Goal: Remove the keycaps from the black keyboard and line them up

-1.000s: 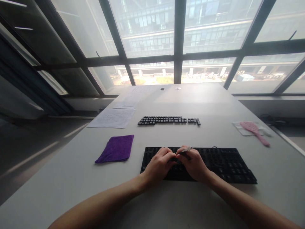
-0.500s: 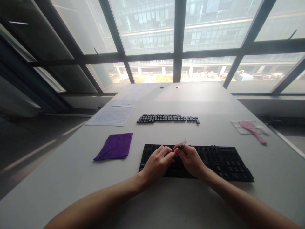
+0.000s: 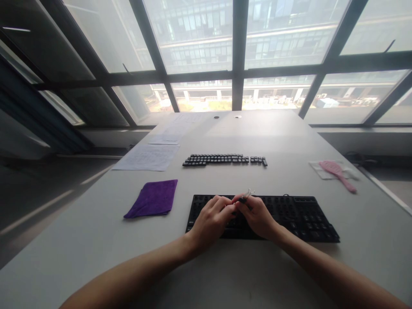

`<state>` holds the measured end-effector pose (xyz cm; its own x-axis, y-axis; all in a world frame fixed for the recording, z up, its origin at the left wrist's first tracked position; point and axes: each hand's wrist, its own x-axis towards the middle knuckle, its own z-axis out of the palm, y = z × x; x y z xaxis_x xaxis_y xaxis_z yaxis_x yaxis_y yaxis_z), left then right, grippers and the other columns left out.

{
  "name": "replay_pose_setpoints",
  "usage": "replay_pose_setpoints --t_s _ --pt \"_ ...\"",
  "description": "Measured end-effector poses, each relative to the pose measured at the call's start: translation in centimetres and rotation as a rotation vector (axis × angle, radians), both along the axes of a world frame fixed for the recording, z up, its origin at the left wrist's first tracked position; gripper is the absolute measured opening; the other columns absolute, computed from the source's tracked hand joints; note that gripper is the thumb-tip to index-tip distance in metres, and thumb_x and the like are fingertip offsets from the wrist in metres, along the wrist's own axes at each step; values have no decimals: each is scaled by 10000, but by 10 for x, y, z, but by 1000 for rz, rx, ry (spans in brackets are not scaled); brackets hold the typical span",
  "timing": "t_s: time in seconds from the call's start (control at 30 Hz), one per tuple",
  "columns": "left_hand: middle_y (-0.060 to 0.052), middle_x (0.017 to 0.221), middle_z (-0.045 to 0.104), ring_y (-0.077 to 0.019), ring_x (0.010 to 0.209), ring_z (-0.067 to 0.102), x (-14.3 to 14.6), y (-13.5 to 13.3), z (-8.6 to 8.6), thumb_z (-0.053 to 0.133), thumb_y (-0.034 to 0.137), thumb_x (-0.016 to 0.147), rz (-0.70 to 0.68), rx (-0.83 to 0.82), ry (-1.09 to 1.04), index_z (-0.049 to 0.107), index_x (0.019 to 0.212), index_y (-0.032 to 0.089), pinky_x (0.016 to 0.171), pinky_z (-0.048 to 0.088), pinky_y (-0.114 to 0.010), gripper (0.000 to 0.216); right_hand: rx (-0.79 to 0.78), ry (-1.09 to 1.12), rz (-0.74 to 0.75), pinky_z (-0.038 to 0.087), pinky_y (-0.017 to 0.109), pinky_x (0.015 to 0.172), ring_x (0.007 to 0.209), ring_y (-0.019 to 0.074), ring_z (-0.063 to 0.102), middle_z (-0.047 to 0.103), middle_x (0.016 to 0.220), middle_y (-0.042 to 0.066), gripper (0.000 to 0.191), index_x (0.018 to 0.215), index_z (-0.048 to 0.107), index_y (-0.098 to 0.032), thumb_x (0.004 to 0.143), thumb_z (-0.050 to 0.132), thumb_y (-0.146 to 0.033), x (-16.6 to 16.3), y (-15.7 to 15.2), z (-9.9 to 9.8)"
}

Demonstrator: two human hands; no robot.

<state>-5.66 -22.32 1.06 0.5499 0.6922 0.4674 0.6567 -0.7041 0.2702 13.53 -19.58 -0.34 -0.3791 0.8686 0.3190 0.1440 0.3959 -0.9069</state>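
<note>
A black keyboard [image 3: 299, 216] lies on the grey table [image 3: 96, 240] in front of me, many of its keys removed. My right hand [image 3: 257, 216] hovers over its left-middle part, pinched round a small wire keycap puller [image 3: 247, 195] whose metal tips point up and away. My left hand [image 3: 210, 221] is curled beside it, fingertips meeting the right hand's at the tool; what they pinch is hidden. Farther back, removed black keycaps [image 3: 224, 159] stand in neat rows.
A purple cloth [image 3: 152, 198] lies left of the keyboard. Printed papers [image 3: 148, 157] sit at the back left. A pink brush [image 3: 337, 172] rests on a clear wrapper at the right. Large windows rise behind the table's far edge.
Both hands have lifted slightly off the keyboard, and the puller's tips now stick up higher than one second ago. The view has shifted a little.
</note>
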Motion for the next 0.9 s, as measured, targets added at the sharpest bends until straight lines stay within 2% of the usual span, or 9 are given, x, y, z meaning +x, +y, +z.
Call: replay_pose_setpoints --t_s 0.1,0.23,0.33,0.4,0.47,0.57,0.67,0.77,0.9 --pt "-68 1009 629 -195 918 555 2 2 5 512 186 976 3 -40 -44 618 1044 189 838 493 -338 127 -8 4 -19 510 287 707 733 172 654 706 827 39 212 972 670 -180 984 509 -318 0 0 -1" --pt "-62 999 624 -193 927 552 -3 8 21 544 217 969 53 -82 -118 625 1028 197 846 479 -335 102 -41 7 -45 513 284 678 687 166 659 705 770 29 219 982 660 -182 988 506 -338 0 0 -3" --pt "-54 1005 626 -195 967 564 -16 28 34 591 207 940 139 -85 -177 635 1013 200 865 476 -335 85 -75 18 -31 515 281 667 663 162 662 712 751 27 215 988 649 -181 986 511 -345 0 0 -3" --pt "-44 992 640 -194 950 578 -28 53 37 628 205 913 190 -70 -198 648 991 201 855 479 -331 81 -81 16 -27 510 276 655 651 158 655 711 748 27 216 981 647 -180 986 512 -348 0 0 -3" --pt "-39 965 661 -199 921 589 -42 84 33 661 207 887 238 -36 -174 664 963 199 854 475 -338 77 -85 15 -26 503 272 643 642 155 647 707 741 26 219 974 647 -179 989 508 -348 0 0 -3" --pt "-32 936 693 -215 916 601 -62 131 17 708 193 840 324 18 -97 683 950 199 879 468 -355 113 -101 16 -26 504 272 643 642 156 646 705 743 26 227 964 646 -180 991 506 -356 0 0 -3" --pt "-30 916 716 -229 905 608 -75 164 0 745 195 802 374 17 -30 690 936 202 852 477 -354 144 -99 20 -22 508 274 640 644 161 647 701 740 27 232 952 646 -182 991 507 -364 0 0 -4" --pt "-29 917 731 -240 906 596 -81 178 -12 761 203 787 385 29 -10 705 881 212 872 465 -372 110 -88 22 -13 503 273 628 634 158 639 696 734 26 232 934 643 -184 993 507 -362 0 -1 -3" --pt "-26 938 735 -244 912 565 -82 181 -22 761 228 795 385 44 13 734 867 230 890 446 -385 78 -85 22 2 501 272 627 626 154 633 696 737 27 232 927 641 -183 996 505 -357 1 -1 -3"
